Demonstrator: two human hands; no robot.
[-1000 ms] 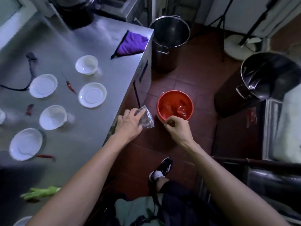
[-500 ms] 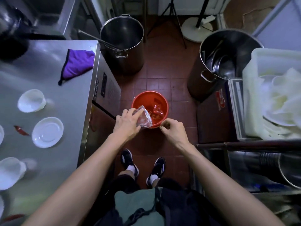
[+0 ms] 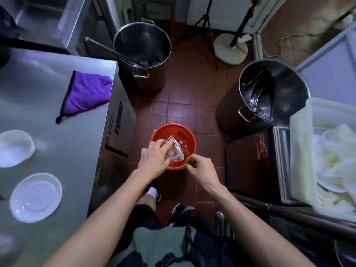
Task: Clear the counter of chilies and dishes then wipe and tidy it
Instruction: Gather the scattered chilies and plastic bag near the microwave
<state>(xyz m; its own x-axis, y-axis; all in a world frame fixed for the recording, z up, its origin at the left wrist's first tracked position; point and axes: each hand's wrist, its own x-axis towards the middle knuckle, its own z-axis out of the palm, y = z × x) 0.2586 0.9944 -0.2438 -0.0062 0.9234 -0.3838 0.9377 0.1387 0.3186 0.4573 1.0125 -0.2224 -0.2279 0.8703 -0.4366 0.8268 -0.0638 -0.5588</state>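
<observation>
A red bucket [image 3: 185,132] stands on the tiled floor beside the steel counter [image 3: 77,151]. Over its near rim my left hand [image 3: 154,160] holds a clear plastic bag [image 3: 174,152] between thumb and fingers. My right hand [image 3: 200,168] hovers just right of the bag, fingers curled and pinched together; I cannot tell whether anything is in them. On the counter lie a white bowl [image 3: 14,148], a white plate [image 3: 35,197] and a purple cloth [image 3: 86,93]. A sliver of red chili [image 3: 2,196] shows at the left edge.
Two tall steel pots stand on the floor, one [image 3: 142,54] behind the counter's end, one [image 3: 269,97] at right. A white tub [image 3: 300,151] of white dishes sits at far right. Tripod legs [image 3: 210,35] and a round stand base [image 3: 229,53] lie beyond. My feet are below the bucket.
My view has swung right, so less of the counter shows. Both hands have moved over the red bucket, the left still holding the clear bag.
</observation>
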